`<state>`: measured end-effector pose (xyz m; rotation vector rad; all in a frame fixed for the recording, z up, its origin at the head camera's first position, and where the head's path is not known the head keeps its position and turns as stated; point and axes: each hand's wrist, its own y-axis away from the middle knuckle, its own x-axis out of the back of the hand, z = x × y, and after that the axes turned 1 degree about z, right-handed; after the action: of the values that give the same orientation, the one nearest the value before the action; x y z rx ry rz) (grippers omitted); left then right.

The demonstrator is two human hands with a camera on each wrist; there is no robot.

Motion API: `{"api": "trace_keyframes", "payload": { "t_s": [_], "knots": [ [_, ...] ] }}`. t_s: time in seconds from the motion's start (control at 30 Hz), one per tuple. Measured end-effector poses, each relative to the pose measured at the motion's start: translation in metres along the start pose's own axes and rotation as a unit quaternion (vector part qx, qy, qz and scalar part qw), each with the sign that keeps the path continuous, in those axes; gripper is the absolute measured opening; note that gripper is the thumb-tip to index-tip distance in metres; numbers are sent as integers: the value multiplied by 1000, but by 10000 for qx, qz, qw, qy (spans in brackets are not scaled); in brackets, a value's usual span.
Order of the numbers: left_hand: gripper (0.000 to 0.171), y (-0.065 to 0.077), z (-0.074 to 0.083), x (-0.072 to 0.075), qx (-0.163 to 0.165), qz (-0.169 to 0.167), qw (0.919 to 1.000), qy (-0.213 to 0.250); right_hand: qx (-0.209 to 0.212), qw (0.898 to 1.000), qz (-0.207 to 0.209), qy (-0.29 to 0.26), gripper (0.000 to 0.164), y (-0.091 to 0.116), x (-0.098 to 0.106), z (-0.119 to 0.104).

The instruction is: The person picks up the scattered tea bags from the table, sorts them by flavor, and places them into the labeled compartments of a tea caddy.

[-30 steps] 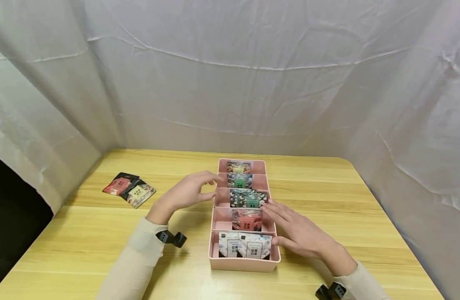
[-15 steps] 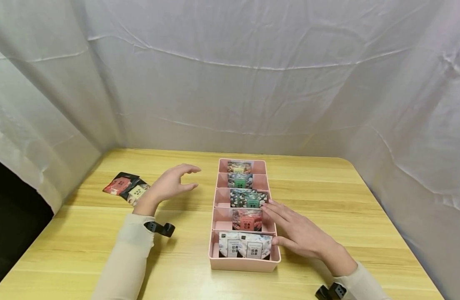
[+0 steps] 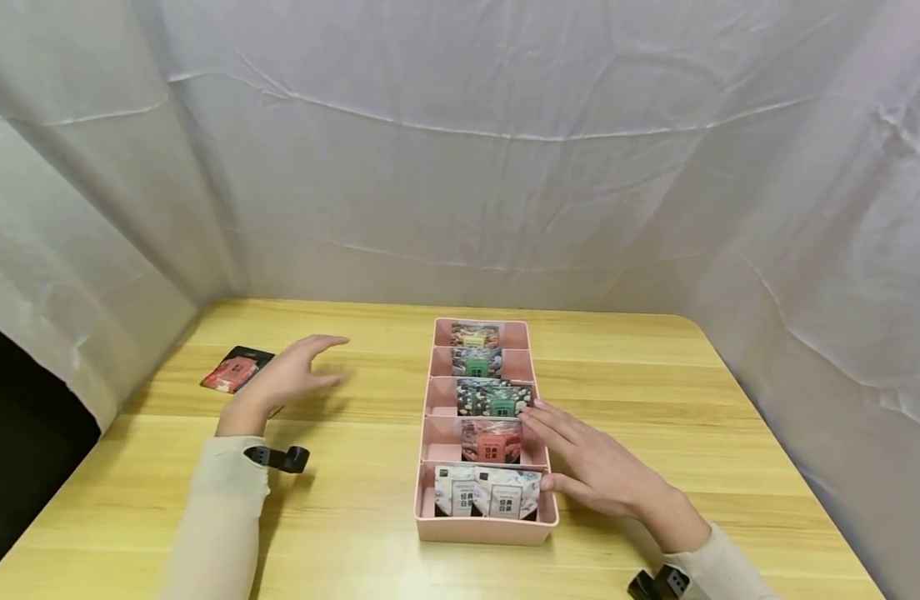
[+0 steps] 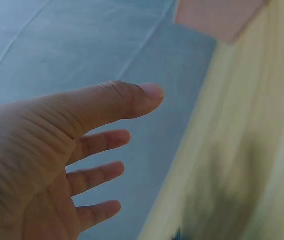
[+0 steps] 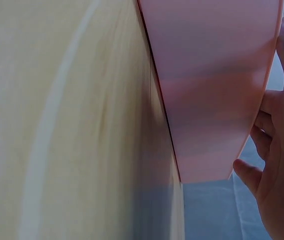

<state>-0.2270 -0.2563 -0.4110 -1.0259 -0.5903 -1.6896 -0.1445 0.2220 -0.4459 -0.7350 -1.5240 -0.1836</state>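
A long pink box point(image 3: 486, 531) with several compartments stands mid-table, with tea sachets in each one. White sachets point(image 3: 505, 493) fill the front compartment, with a red sachet point(image 3: 492, 442) behind them. Dark green floral sachets point(image 3: 497, 398) sit in the middle compartment. My right hand point(image 3: 602, 467) rests along the box's right rim, fingers extended; the right wrist view shows its fingertips at the edge of the pink side wall point(image 5: 216, 100). My left hand point(image 3: 283, 383) hovers left of the box, empty, thumb apart from fingers. It partly overlaps a red-and-black sachet point(image 3: 235, 371) and hides a second one.
Farther back in the box are a green-labelled sachet point(image 3: 477, 363) and a yellow-labelled sachet point(image 3: 475, 337). The wooden table point(image 3: 640, 375) ends at a pale cloth curtain point(image 3: 460, 200) behind and at both sides. Each wrist wears a small black camera.
My left hand has moved from the box's left edge leftward over the loose sachets, covering the yellow-labelled one. The right hand stays on the rim.
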Motion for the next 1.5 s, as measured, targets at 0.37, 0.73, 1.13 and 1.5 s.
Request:
{"api": "trace_keyframes", "payload": {
  "t_s": [0.37,0.73,1.13,1.5],
  "knots": [
    [63,28,-43,8,8,-134,9995,-276,-18,10000,23,-15,77,0,1,0],
    [64,40,-63,15,107,-749,9970,-141,-66,10000,-62,1,76,1,1,-2],
    [72,43,-65,12,413,-514,9972,-352,-2,10000,-57,17,76,-1,-1,-1],
    [74,34,-58,5,702,-260,9924,-974,-10,10000,-60,26,75,1,0,-1]
  ]
}}
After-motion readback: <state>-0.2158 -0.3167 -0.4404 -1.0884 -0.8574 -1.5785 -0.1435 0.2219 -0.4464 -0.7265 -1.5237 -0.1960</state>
